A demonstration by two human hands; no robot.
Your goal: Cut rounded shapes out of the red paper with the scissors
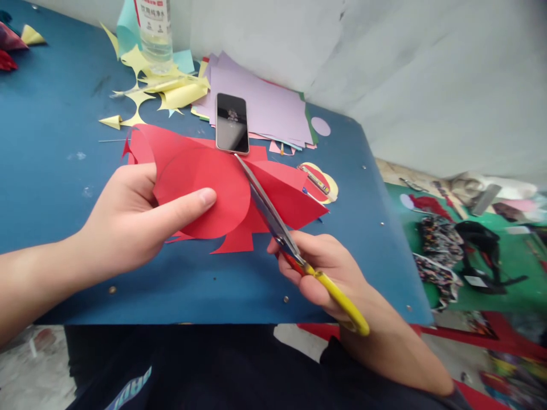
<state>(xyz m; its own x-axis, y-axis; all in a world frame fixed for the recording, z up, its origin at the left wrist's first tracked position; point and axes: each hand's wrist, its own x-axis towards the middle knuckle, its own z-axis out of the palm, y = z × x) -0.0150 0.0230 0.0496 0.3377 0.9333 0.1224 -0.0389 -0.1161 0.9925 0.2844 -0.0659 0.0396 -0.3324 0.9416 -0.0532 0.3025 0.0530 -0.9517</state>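
Pinched between the thumb and fingers of my left hand (141,213) is a sheet of red paper (200,193), partly cut along a rounded outline. My right hand (325,265) is closed round the yellow handles of a pair of scissors (277,228). Their long metal blades point up and away, lying along the right edge of the round part of the paper. A loose flap of the red sheet spreads to the right of the blades. The fingers of my left hand behind the paper are hidden.
A phone (232,122) lies just beyond the paper, beside a stack of purple sheets (260,97). Yellow paper scraps (179,91) surround a water bottle (156,34). A utility knife (315,179) rests on round cutouts at right. The blue table (171,290) adjoins a wall; a green table with cloth stands farther right.
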